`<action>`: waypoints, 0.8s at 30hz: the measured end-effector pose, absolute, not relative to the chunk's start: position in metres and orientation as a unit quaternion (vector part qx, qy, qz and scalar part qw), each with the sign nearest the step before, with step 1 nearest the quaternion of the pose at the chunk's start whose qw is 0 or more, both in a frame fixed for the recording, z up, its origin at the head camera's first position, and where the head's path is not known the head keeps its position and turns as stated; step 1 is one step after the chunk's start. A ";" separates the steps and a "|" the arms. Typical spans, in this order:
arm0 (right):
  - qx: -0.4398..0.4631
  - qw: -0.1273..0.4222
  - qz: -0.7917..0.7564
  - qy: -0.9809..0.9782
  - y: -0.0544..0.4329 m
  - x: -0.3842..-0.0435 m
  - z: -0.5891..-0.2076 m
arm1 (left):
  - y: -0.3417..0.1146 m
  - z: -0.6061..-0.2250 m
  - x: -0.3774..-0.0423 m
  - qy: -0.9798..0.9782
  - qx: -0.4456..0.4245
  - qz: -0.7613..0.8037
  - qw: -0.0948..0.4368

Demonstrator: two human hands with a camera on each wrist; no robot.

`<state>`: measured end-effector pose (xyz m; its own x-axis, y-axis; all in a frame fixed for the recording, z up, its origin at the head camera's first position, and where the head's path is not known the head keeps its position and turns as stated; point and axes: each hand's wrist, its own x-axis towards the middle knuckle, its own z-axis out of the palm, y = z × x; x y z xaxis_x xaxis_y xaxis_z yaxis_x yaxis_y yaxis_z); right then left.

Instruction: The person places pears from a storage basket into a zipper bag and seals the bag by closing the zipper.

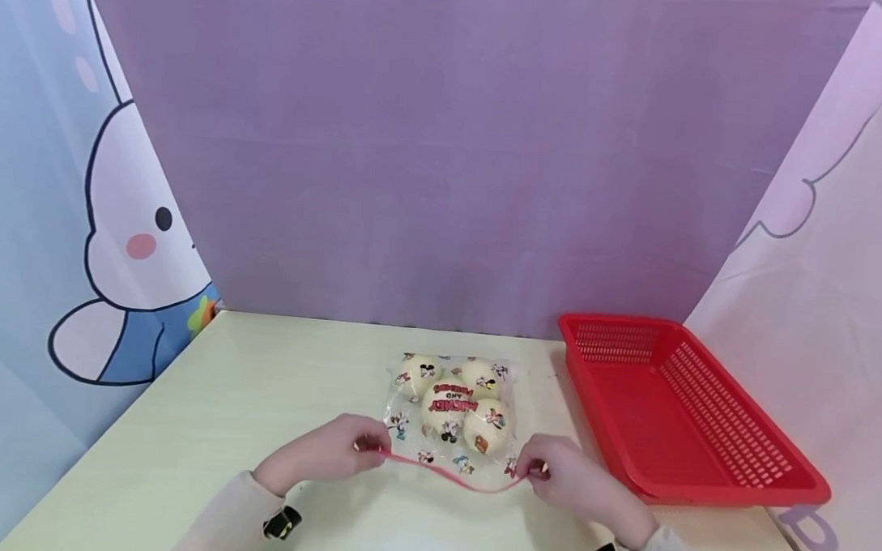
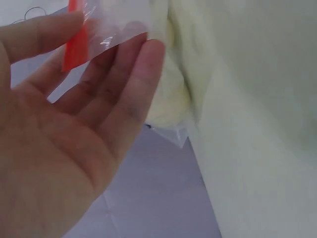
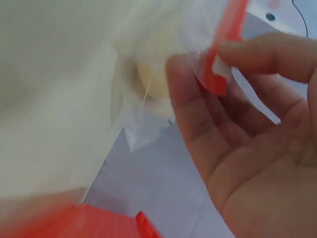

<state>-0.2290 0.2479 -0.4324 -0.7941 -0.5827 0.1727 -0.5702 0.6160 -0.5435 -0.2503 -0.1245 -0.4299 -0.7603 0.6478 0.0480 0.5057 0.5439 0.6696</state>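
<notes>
A clear zip bag [image 1: 413,450] printed with cartoon figures lies on the table, with several round cream-white balls [image 1: 447,405] inside. Its mouth, edged by a red strip [image 1: 449,474], faces me and sags between my hands. My left hand [image 1: 343,449] pinches the left end of this strip between thumb and fingers. At the other end, the right hand [image 1: 565,472] pinches the strip the same way. Close up in the left wrist view, the thumb presses on the red strip [image 2: 76,44]. A small white piece [image 3: 221,68] shows beside the thumb in the right wrist view.
To the right stands a red plastic basket [image 1: 669,421] with slotted sides, just beyond the right hand. The pale yellow table [image 1: 277,375] meets a purple cloth backdrop [image 1: 445,162]. Printed curtains [image 1: 34,237] hang at both sides.
</notes>
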 end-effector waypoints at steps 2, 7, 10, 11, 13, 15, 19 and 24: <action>-0.334 0.032 -0.279 0.900 0.244 -0.226 -0.438 | -0.123 -0.434 -0.248 0.873 0.335 0.333 0.123; -0.347 0.056 -0.212 0.912 0.234 -0.227 -0.446 | -0.116 -0.439 -0.242 0.890 0.324 0.281 0.158; -0.334 0.072 -0.199 0.919 0.231 -0.227 -0.449 | -0.108 -0.438 -0.240 0.901 0.313 0.246 0.172; -0.328 0.077 -0.200 0.920 0.230 -0.227 -0.449 | -0.104 -0.438 -0.239 0.905 0.307 0.236 0.175; -0.312 0.083 -0.203 0.924 0.229 -0.228 -0.450 | -0.096 -0.436 -0.238 0.913 0.297 0.220 0.176; -0.294 0.088 -0.206 0.929 0.227 -0.229 -0.451 | -0.089 -0.435 -0.237 0.922 0.285 0.203 0.169; -0.256 0.084 -0.205 0.941 0.224 -0.236 -0.453 | -0.077 -0.435 -0.236 0.938 0.269 0.166 0.142; -0.230 0.060 -0.208 0.949 0.220 -0.247 -0.456 | -0.068 -0.437 -0.248 0.948 0.258 0.149 0.112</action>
<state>-0.2472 0.2203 -0.4558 -0.8874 -0.4606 -0.0185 -0.4107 0.8080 -0.4225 -0.2482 -0.0679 -0.4371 -0.8416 0.5231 -0.1344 0.4565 0.8219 0.3407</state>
